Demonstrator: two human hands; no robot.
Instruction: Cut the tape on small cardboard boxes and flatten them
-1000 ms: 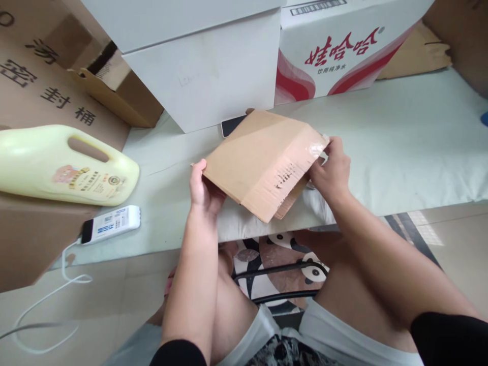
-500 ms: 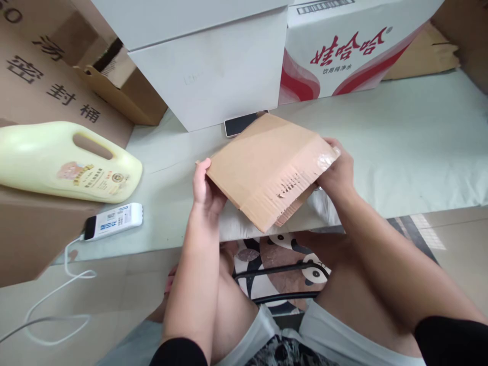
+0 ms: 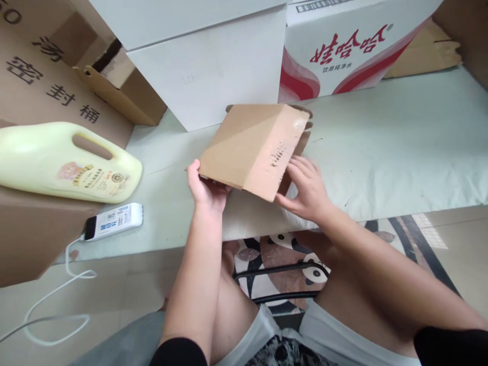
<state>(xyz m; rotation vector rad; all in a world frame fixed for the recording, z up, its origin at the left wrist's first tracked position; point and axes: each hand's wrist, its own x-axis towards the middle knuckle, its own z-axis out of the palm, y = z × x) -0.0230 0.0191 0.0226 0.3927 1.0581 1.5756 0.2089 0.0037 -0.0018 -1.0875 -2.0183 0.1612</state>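
A brown cardboard box (image 3: 244, 137) is held tilted above the cloth-covered surface. Torn print marks its paler right end, where a shiny bit of clear tape shows and loose flaps stick out. My left hand (image 3: 208, 188) grips the box's near left corner, thumb on top and fingers underneath. At the right end, my right hand (image 3: 307, 188) has its fingers at the flap edge and its thumb by the lower corner. The box's inside is mostly hidden from view.
Behind the box stand a white carton (image 3: 213, 76) and a white-and-red carton (image 3: 335, 61). To the left are a pale yellow jug (image 3: 57, 162), a white device (image 3: 114, 222) with a cable, and large brown cartons (image 3: 34, 229). The green cloth (image 3: 400, 152) covers the surface.
The box has turned, its right end swinging away from me. My right hand has shifted from the far right corner to the nearer end. The phone behind is now covered.
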